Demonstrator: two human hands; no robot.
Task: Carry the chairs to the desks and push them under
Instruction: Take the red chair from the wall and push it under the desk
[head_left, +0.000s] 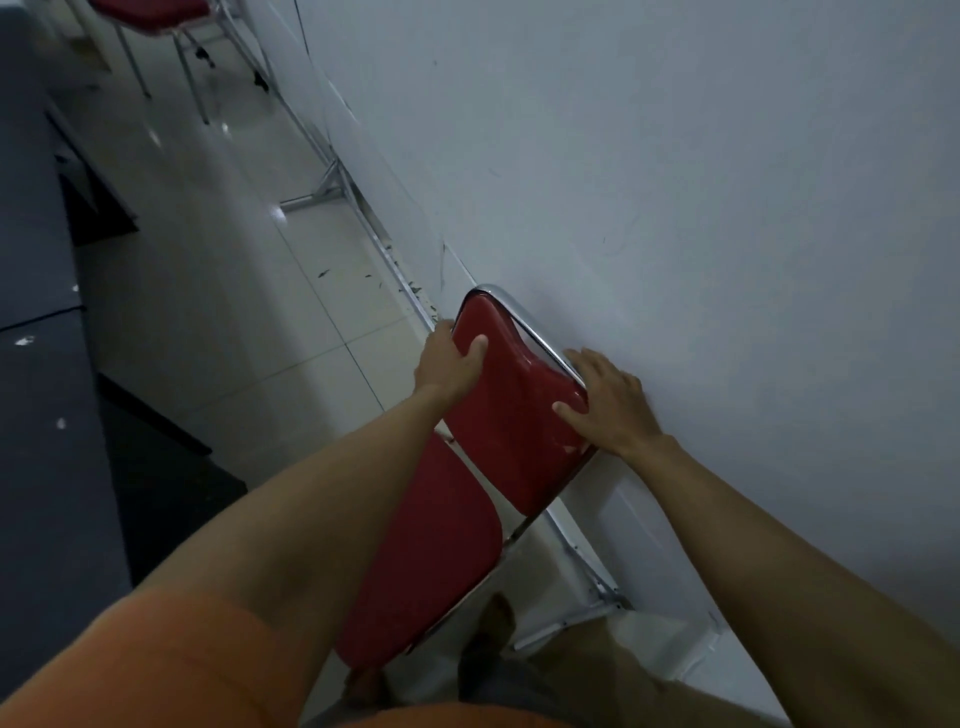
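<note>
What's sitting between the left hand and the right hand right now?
Only the folding chair's red backrest: the left hand grips its left edge and the right hand holds its right edge, seen in the head view.

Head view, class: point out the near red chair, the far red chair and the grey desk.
near chair (511, 415), head view, middle of its red backrest.
far chair (150, 11), head view, its red cushion at the top left.
desk (31, 218), head view, bare grey top at the left edge.
</note>
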